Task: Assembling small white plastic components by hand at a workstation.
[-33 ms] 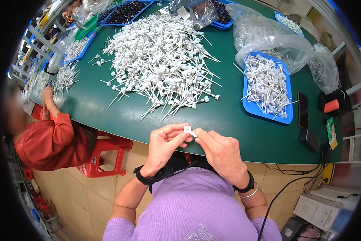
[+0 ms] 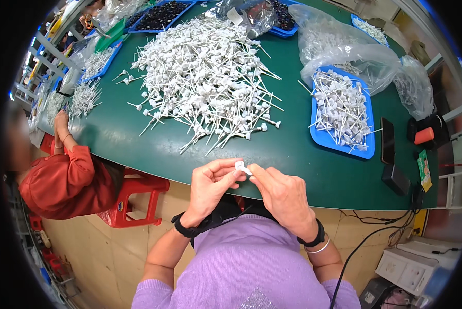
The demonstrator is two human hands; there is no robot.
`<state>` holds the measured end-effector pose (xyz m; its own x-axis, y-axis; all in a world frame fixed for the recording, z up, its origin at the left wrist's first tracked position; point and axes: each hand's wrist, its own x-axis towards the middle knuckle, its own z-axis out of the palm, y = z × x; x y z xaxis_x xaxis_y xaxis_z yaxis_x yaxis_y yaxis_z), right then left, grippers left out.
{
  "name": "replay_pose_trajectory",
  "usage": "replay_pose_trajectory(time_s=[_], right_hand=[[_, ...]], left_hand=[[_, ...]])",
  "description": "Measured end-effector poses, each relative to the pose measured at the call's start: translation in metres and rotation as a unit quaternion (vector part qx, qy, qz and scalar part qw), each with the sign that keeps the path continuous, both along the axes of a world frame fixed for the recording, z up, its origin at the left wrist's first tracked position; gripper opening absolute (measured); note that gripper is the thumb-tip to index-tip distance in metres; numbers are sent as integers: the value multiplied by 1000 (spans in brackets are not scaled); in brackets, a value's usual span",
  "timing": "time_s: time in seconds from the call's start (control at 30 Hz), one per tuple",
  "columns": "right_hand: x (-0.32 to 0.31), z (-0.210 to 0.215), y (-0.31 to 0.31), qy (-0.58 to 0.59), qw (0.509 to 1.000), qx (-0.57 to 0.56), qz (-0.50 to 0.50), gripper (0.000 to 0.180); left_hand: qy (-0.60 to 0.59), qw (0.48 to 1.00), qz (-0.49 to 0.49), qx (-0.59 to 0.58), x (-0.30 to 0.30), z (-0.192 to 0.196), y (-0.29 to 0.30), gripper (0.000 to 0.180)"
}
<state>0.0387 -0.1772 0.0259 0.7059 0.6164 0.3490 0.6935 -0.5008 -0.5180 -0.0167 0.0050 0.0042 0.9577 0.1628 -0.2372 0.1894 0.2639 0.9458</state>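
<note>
Pinching a small white square-headed piece [image 2: 240,165], head-end in left hand [image 2: 206,189] and other end in right hand [image 2: 286,198], over a dark-green tabletop [image 2: 292,149] near its edge, well left of a green-and-yellow packet [image 2: 424,170] with print too small to read.

Bright, even light, strong fisheye bending, blackened corners

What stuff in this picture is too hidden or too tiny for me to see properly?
All in the head view:
- White piece: its end at the right hand is covered by that hand; finer details are too small.
- Pile: its bottom pieces are hidden under the top ones.
- Dark bits: too small to tell what they are.
</note>
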Motion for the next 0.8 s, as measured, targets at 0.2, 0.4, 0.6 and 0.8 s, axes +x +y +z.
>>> replay_pose_trajectory(time_s=[0.2, 0.4, 0.6, 0.8], right_hand=[[-2, -6, 4, 9, 1000, -2, -15, 16], [-4, -3, 5, 10, 1000, 4, -19, 16], [-2, -4, 4, 19, 1000, -6, -18, 17], [-3, -3, 4, 21, 1000, -8, -16, 16]], left_hand=[[-32, 999, 24, 31, -4, -9, -3, 30], [-26, 998, 27, 49, -4, -8, -3, 31], [-28, 997, 31, 58, -4, -9, -5, 30], [-30, 997, 32, 66, -5, -10, -6, 31]])
